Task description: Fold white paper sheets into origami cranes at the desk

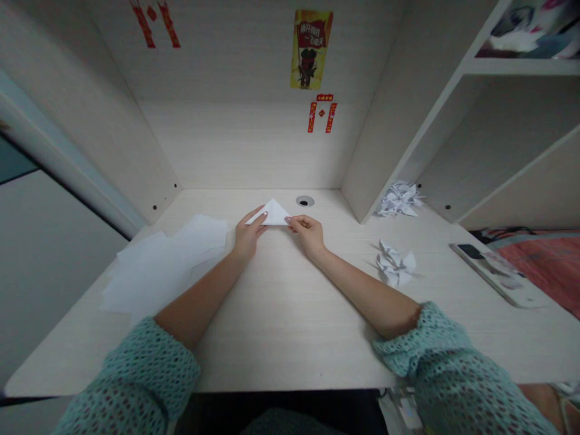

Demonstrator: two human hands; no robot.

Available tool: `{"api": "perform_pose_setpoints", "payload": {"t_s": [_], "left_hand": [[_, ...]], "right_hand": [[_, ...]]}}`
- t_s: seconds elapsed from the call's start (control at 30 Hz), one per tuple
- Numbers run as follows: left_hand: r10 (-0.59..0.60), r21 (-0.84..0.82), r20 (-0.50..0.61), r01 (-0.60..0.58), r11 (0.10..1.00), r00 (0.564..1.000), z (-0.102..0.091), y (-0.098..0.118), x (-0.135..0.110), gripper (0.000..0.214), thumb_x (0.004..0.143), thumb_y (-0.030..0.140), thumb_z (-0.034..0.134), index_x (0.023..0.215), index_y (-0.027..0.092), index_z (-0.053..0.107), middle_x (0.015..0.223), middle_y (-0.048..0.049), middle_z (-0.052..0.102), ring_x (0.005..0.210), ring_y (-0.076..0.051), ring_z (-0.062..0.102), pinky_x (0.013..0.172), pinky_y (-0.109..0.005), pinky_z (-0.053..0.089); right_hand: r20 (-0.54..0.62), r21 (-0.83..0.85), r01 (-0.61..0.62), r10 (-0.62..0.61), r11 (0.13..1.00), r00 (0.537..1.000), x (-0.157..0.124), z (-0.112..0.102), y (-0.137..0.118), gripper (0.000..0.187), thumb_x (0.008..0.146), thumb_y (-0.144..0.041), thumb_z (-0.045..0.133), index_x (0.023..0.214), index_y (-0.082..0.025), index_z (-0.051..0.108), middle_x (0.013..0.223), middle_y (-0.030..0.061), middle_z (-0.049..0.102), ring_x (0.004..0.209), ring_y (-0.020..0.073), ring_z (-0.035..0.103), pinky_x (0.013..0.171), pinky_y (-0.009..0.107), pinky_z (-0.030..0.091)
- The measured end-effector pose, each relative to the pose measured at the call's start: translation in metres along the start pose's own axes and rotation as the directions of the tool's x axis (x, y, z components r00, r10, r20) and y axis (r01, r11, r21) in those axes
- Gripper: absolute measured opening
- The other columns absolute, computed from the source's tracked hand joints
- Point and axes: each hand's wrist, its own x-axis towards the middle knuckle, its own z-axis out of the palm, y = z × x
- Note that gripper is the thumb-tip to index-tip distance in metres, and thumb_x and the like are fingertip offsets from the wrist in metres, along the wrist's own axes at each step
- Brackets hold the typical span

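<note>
A white sheet of paper [273,212], folded into a triangle with its point away from me, is held between both hands just above the desk. My left hand [250,232] grips its left side, thumb on top and fingers partly beneath. At the right corner, my right hand [309,232] pinches the paper between thumb and forefinger, the other fingers curled. Left of my left hand lies a spread of loose white paper sheets [167,260]. Folded white paper pieces [395,264] rest on the desk to the right of my right forearm.
Another pile of folded paper [400,199] sits by the shelf's upright panel [389,121]. A phone [496,273] lies at the right, near a red cloth [544,266]. A round cable hole [305,201] is set in the desk [281,326] near the back wall.
</note>
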Motion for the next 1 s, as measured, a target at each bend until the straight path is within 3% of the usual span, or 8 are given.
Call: {"api": "perform_pose_setpoints", "payload": {"t_s": [0.27, 0.83, 1.0], "left_hand": [[-0.01, -0.013, -0.007, 0.01, 1.0, 1.0, -0.0016, -0.0009, -0.0005, 0.043, 0.063, 0.026, 0.077, 0.105, 0.019, 0.068, 0.097, -0.0087, 0.07, 0.086, -0.017, 0.065, 0.077, -0.027, 0.052], [0.015, 0.033, -0.055, -0.014, 0.999, 0.998, 0.0035, 0.0007, -0.0048, 0.044, 0.06, 0.028, 0.078, 0.101, 0.018, 0.069, 0.105, -0.0083, 0.068, 0.096, -0.019, 0.062, 0.08, -0.027, 0.05], [0.01, 0.024, -0.071, -0.009, 1.0, 0.997, 0.0038, -0.0013, -0.0027, 0.042, 0.057, 0.026, 0.079, 0.098, 0.016, 0.07, 0.104, -0.0093, 0.068, 0.095, -0.02, 0.062, 0.082, -0.03, 0.05]], "right_hand": [[0.005, 0.02, -0.002, 0.002, 1.0, 1.0, -0.0018, 0.0012, -0.0021, 0.034, 0.059, -0.044, 0.075, 0.078, -0.016, 0.071, 0.063, 0.0037, 0.068, 0.055, 0.0137, 0.058, 0.058, 0.028, 0.047], [-0.053, 0.114, 0.018, -0.012, 0.993, 0.998, 0.0005, 0.0021, 0.0045, 0.027, 0.057, -0.037, 0.077, 0.074, -0.016, 0.071, 0.069, 0.0042, 0.07, 0.057, 0.0124, 0.058, 0.063, 0.029, 0.048], [-0.047, 0.109, 0.045, -0.04, 0.993, 0.998, -0.0002, 0.0015, 0.0049, 0.032, 0.059, -0.034, 0.076, 0.085, -0.017, 0.071, 0.066, 0.0019, 0.069, 0.056, 0.0117, 0.057, 0.061, 0.027, 0.046]]}}
